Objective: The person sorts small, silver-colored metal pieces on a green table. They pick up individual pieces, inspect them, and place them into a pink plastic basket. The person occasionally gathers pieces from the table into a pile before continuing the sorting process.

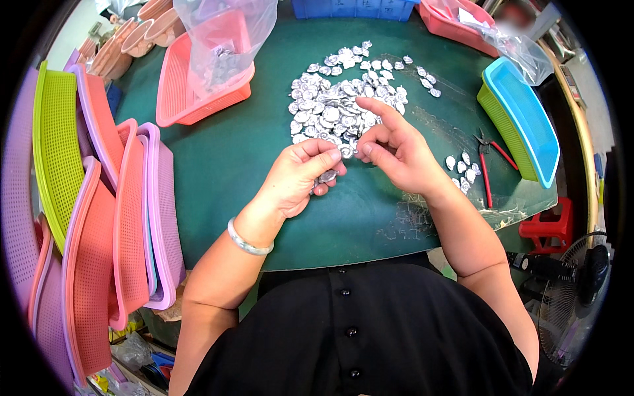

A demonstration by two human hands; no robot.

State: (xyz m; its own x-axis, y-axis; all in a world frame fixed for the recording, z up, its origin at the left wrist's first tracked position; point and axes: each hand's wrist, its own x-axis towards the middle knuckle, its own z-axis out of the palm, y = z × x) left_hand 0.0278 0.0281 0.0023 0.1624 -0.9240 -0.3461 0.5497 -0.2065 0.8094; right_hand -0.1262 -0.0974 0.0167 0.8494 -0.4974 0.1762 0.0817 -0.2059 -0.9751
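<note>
My left hand, with a pale bangle on its wrist, is closed around a few small silver-grey metal pieces with swirled, snail-like shapes. One similar piece shows just past its thumb tip, between the two hands; whether a finger touches it I cannot tell. Over the near right side of a heap of such pieces, my right hand has its index finger stretched out and its thumb apart from it. The other fingers are curled, and no piece shows plainly in them.
On the green tabletop, red-handled pliers lie beside a small group of pieces. A pink basket with a plastic bag stands far left, a blue-and-green basket right. Stacked baskets line the left; a fan stands lower right.
</note>
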